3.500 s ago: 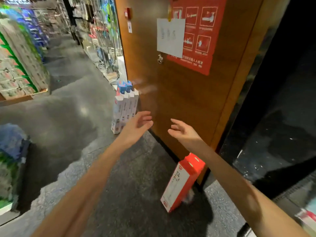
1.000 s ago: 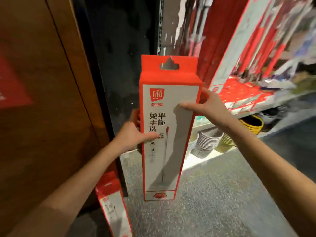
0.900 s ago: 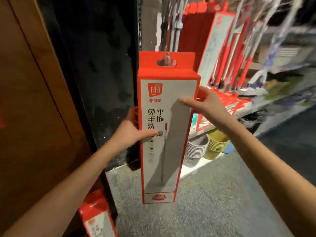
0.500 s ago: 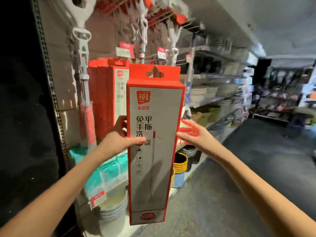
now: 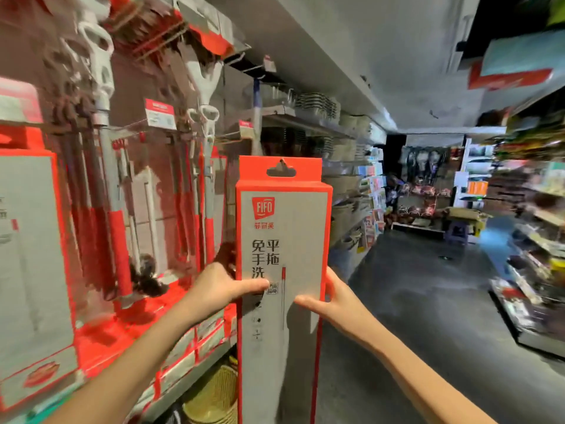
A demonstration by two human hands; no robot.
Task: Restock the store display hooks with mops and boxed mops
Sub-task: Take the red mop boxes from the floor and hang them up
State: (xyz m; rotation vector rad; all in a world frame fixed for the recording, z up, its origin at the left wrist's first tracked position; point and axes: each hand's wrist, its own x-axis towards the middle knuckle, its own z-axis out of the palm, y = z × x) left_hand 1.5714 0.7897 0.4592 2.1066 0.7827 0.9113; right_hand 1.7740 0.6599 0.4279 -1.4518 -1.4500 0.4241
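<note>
I hold a tall red and grey boxed mop (image 5: 282, 240) upright in front of me, its hang tab with the cut-out hole at the top. My left hand (image 5: 224, 287) grips its left edge, thumb across the front. My right hand (image 5: 331, 296) grips its right edge, thumb on the front. To the left, mops (image 5: 114, 191) with red and grey handles hang from display hooks (image 5: 153, 127) on the wall rack. Another boxed mop (image 5: 30, 270) hangs at the far left.
Red price tags (image 5: 160, 113) sit at the hook ends. Below the rack runs a shelf edge (image 5: 186, 353) with stacked baskets (image 5: 214, 393) under it. The store aisle floor (image 5: 428, 316) stretches ahead, with stocked shelves (image 5: 532, 240) on the right.
I picked the boxed mop up from the floor by the wooden door and turned right with it. The view has swung along the rack; the hanging mops are now beside the box.
</note>
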